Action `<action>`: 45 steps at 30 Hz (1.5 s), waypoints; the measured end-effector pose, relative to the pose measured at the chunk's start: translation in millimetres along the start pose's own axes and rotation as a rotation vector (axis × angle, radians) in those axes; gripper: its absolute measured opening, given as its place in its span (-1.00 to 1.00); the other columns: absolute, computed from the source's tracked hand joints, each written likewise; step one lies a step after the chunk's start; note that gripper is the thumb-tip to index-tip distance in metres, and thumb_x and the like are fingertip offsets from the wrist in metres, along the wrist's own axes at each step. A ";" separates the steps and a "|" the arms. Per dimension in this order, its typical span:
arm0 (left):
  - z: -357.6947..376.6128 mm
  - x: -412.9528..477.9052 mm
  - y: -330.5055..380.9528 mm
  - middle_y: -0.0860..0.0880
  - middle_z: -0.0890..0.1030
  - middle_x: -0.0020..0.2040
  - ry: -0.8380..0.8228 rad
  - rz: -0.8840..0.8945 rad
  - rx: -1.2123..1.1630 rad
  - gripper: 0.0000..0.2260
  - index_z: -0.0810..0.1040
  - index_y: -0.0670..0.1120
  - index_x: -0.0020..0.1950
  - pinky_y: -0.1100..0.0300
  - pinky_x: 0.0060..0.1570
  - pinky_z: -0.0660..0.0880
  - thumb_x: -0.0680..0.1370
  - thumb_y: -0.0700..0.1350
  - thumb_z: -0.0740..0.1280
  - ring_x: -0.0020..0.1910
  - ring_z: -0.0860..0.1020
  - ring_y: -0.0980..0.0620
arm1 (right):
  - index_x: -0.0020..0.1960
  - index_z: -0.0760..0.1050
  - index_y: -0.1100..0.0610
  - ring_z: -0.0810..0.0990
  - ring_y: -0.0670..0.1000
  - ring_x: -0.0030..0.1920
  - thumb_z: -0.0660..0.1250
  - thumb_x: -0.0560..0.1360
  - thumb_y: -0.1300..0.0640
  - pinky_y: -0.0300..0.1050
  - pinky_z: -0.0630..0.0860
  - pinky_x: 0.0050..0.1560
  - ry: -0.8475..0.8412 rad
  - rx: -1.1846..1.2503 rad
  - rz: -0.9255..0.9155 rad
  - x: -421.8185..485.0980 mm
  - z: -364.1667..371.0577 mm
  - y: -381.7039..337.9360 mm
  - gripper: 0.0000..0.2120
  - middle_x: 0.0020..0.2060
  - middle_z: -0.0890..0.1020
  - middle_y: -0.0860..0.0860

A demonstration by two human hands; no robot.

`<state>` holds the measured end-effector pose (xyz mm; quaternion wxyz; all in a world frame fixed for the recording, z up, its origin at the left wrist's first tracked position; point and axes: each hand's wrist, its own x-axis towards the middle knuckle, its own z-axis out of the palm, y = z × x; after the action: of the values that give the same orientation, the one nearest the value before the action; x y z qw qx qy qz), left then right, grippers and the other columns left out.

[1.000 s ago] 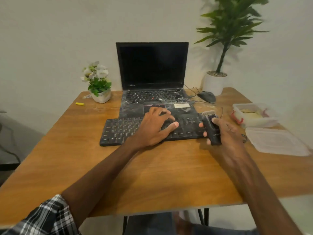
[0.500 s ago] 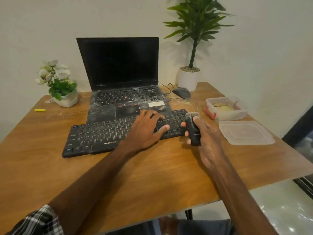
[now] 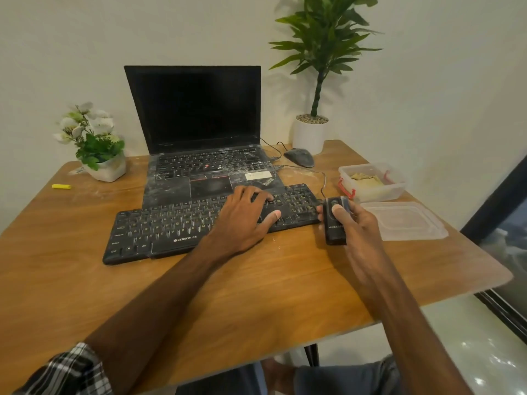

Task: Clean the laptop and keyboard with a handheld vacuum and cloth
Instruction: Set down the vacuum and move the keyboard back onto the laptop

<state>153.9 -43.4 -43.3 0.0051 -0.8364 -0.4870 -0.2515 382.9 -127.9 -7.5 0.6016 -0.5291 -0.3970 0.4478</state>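
Beside the keyboard (image 3: pixel 171 223), right fingers (image 3: pixel 338 209) grip the vacuum (image 3: pixel 335 233); left fingers (image 3: pixel 256 195) spread on keys (image 3: pixel 296 201).

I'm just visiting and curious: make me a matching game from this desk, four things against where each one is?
1 handheld vacuum
2 keyboard
3 clear lid
4 yellow stick

A under the left hand
B left of the flower pot
C gripped by the right hand
D flat beside the clear tub

Pairs: 1-C, 2-A, 3-D, 4-B

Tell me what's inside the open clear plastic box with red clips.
The lidless clear plastic box holds a crumpled yellowish cloth-like wad; anything beneath that wad is covered.
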 end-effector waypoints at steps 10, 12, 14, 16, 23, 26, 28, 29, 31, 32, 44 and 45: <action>2.7 -0.1 -0.8 -0.06 0.44 0.41 -0.011 -0.003 -0.010 -0.55 0.44 0.04 0.44 -0.07 0.39 0.35 0.69 0.27 0.11 0.43 0.31 -0.03 | 0.18 0.49 -0.13 0.58 -0.10 0.05 0.28 0.65 0.05 -0.02 0.55 0.07 0.034 -0.469 -0.102 -22.6 -38.3 5.7 -0.86 0.03 0.62 -0.13; 3.3 0.2 -1.3 -0.06 0.44 0.41 -0.014 -0.003 -0.013 -0.55 0.43 0.04 0.44 -0.07 0.39 0.35 0.69 0.28 0.11 0.43 0.30 -0.03 | 0.13 0.51 -0.11 0.57 -0.10 0.02 0.27 0.65 0.04 -0.01 0.55 0.06 0.056 -0.557 -0.146 -23.2 -37.4 7.1 -0.90 -0.03 0.62 -0.14; 3.6 0.1 -2.1 -0.06 0.44 0.41 -0.014 0.002 -0.015 -0.55 0.43 0.04 0.44 -0.06 0.38 0.34 0.69 0.28 0.11 0.43 0.30 -0.03 | 0.09 0.54 -0.04 0.57 -0.11 -0.05 0.25 0.66 0.05 -0.10 0.52 -0.05 0.078 -0.632 -0.194 -22.6 -34.5 8.5 -0.91 -0.09 0.61 -0.10; 4.0 0.4 -2.7 -0.05 0.44 0.41 -0.012 0.005 -0.014 -0.55 0.43 0.04 0.44 -0.05 0.37 0.34 0.69 0.28 0.10 0.42 0.30 -0.02 | 0.05 0.54 0.02 0.56 -0.08 -0.09 0.23 0.67 0.05 -0.09 0.53 -0.10 0.116 -0.738 -0.216 -17.6 -33.2 13.7 -0.87 -0.12 0.61 -0.04; 4.3 -0.2 -2.1 -0.05 0.43 0.42 -0.012 -0.003 -0.021 -0.55 0.43 0.03 0.45 -0.05 0.38 0.32 0.69 0.27 0.12 0.44 0.29 -0.02 | 0.04 0.56 0.14 0.50 0.14 0.09 0.14 0.67 0.07 0.00 0.36 0.13 0.351 -1.015 -0.231 -4.4 -44.5 31.3 -0.75 -0.04 0.61 0.11; 5.0 0.0 -2.6 -0.05 0.44 0.41 -0.010 -0.001 -0.026 -0.55 0.43 0.04 0.44 -0.03 0.37 0.31 0.69 0.27 0.11 0.43 0.29 -0.02 | 0.19 0.54 0.17 0.40 0.16 0.22 0.10 0.68 0.07 -0.17 0.12 0.03 0.411 -1.063 -0.217 -10.4 -46.0 34.0 -0.71 0.12 0.56 0.19; 5.4 0.0 -2.5 -0.05 0.44 0.42 -0.012 0.000 -0.023 -0.56 0.43 0.05 0.44 -0.04 0.38 0.31 0.69 0.27 0.12 0.43 0.29 -0.02 | 0.34 0.50 0.17 0.37 0.16 0.28 0.13 0.68 0.09 -0.10 0.21 0.15 0.426 -1.025 -0.229 -14.7 -44.0 32.7 -0.68 0.22 0.52 0.21; 5.5 0.0 -2.7 -0.05 0.44 0.42 -0.012 -0.001 -0.022 -0.56 0.43 0.05 0.44 -0.04 0.38 0.30 0.69 0.27 0.12 0.44 0.29 -0.02 | 0.38 0.48 0.16 0.35 0.16 0.29 0.15 0.68 0.09 -0.03 0.26 0.22 0.436 -0.998 -0.232 -16.5 -42.8 31.3 -0.67 0.25 0.49 0.21; 5.7 0.0 -2.7 -0.05 0.44 0.42 -0.012 -0.002 -0.022 -0.56 0.44 0.05 0.44 -0.06 0.39 0.31 0.69 0.27 0.12 0.44 0.29 -0.03 | 0.39 0.47 0.13 0.35 0.16 0.29 0.18 0.67 0.09 0.06 0.33 0.26 0.457 -0.978 -0.233 -19.6 -40.1 28.9 -0.67 0.27 0.47 0.20; 5.5 -0.3 -2.5 -0.05 0.44 0.42 -0.012 -0.002 -0.022 -0.55 0.44 0.05 0.45 -0.06 0.39 0.31 0.69 0.27 0.12 0.44 0.29 -0.03 | 0.39 0.47 0.12 0.36 0.16 0.28 0.19 0.66 0.08 0.07 0.34 0.26 0.467 -0.986 -0.233 -20.1 -38.9 29.0 -0.68 0.27 0.48 0.19; -37.0 -44.6 1.8 0.03 0.40 0.40 0.031 -0.109 -0.044 -0.54 0.47 0.07 0.41 -0.05 0.41 0.34 0.57 0.25 0.34 0.43 0.27 0.02 | 0.33 0.45 0.00 0.39 -0.03 0.34 0.37 0.54 0.13 -0.12 0.30 0.33 0.133 -0.901 -0.387 -25.5 32.1 6.2 -0.63 0.26 0.49 -0.05; -44.4 -53.7 -2.8 0.03 0.38 0.42 0.033 -0.143 -0.047 -0.51 0.46 0.10 0.41 -0.05 0.43 0.33 0.54 0.26 0.37 0.44 0.26 0.02 | 0.37 0.42 0.00 0.38 -0.01 0.39 0.40 0.54 0.10 -0.08 0.32 0.37 0.086 -0.905 -0.334 -21.3 41.2 3.0 -0.58 0.31 0.47 -0.04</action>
<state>111.7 -96.8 -28.1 -0.0246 -0.7952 -0.5392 -0.2764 337.3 -136.6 -5.5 0.3906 -0.6847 -0.6063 0.1054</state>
